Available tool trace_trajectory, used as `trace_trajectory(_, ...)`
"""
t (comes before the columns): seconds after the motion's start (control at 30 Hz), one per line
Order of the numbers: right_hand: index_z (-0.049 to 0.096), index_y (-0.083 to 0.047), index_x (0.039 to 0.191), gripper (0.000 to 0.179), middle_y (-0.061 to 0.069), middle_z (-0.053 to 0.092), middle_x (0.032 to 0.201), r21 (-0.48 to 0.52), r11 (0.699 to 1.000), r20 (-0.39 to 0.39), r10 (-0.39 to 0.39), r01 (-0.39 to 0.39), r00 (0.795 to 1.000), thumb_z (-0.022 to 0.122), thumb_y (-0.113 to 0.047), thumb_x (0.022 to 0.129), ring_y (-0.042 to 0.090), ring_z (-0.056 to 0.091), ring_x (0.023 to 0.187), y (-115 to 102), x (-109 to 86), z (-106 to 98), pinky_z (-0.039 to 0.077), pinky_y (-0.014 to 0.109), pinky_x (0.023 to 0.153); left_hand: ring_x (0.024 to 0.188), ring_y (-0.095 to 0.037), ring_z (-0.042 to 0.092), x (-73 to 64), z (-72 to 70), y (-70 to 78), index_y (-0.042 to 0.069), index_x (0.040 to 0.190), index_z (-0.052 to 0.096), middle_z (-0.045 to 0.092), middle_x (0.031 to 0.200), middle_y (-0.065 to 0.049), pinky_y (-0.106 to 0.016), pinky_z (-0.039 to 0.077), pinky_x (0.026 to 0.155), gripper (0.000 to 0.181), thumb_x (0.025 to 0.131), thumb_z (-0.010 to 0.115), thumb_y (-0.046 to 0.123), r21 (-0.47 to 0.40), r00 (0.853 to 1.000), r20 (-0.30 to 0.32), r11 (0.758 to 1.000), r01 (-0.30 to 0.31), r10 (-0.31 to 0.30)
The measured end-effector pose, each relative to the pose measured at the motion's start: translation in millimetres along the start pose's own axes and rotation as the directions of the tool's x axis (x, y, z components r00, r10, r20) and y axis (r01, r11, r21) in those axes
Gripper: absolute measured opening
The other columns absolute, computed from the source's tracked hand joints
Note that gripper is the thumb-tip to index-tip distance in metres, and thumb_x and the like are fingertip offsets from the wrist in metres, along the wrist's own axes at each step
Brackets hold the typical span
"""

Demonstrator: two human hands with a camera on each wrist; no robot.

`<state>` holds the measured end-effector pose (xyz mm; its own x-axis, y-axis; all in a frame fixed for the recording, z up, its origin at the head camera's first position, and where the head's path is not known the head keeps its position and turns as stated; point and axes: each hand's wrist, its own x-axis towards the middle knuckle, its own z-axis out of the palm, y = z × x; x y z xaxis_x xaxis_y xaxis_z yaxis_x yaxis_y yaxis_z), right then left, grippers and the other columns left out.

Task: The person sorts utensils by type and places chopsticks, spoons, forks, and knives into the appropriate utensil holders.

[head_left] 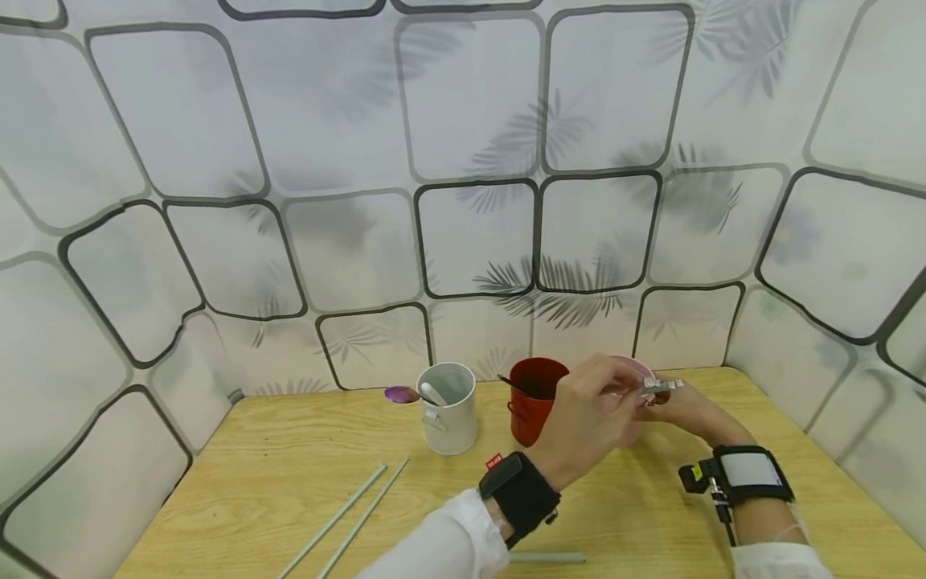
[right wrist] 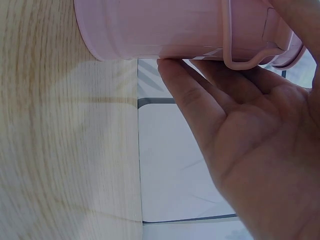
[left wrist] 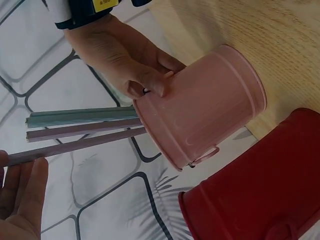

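Note:
My left hand (head_left: 589,414) pinches the upper end of a thin mauve stick (left wrist: 75,147) that leans out of a pink metal bucket (left wrist: 200,105). Beside it, another mauve stick (left wrist: 82,130) and some pale green sticks (left wrist: 75,117) poke out over the same rim. My right hand (left wrist: 125,62) holds the bucket by its side, with the thumb near the rim. In the right wrist view, the right fingers (right wrist: 192,97) lie along the bucket's wall, close to its wire handle (right wrist: 230,40). From the head, my left hand covers much of the bucket.
A red bucket (head_left: 526,418) with a dark handle sticking out stands just left of the pink one. Further left is a white bucket (head_left: 452,418) holding a purple-ended spoon (head_left: 401,394). Pale sticks (head_left: 362,519) lie on the wooden table (head_left: 239,466), and another stick (head_left: 547,556) lies near the front.

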<state>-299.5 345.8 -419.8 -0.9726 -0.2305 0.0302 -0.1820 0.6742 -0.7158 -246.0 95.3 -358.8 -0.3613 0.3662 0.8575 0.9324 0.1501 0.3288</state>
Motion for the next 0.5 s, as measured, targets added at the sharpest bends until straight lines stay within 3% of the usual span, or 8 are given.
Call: trace_trajectory(0.5,0.065,0.007,0.124,0.048,0.02,0.069,0.123,0.003,1.0,0.001,-0.001,0.001,1.0,0.075,-0.029,0.095,0.024,0.062,0.108,-3.7,-1.1,0.2,0.052,0.036,0.086,0.097,-0.004,0.065,-7.4,15.5,-16.3,0.007,0.102,0.068,0.069,0.099,-0.002,-0.011,0.052,0.087,0.009,0.095,0.073,0.003,0.01,0.99,0.062,0.992,0.124,-0.125)
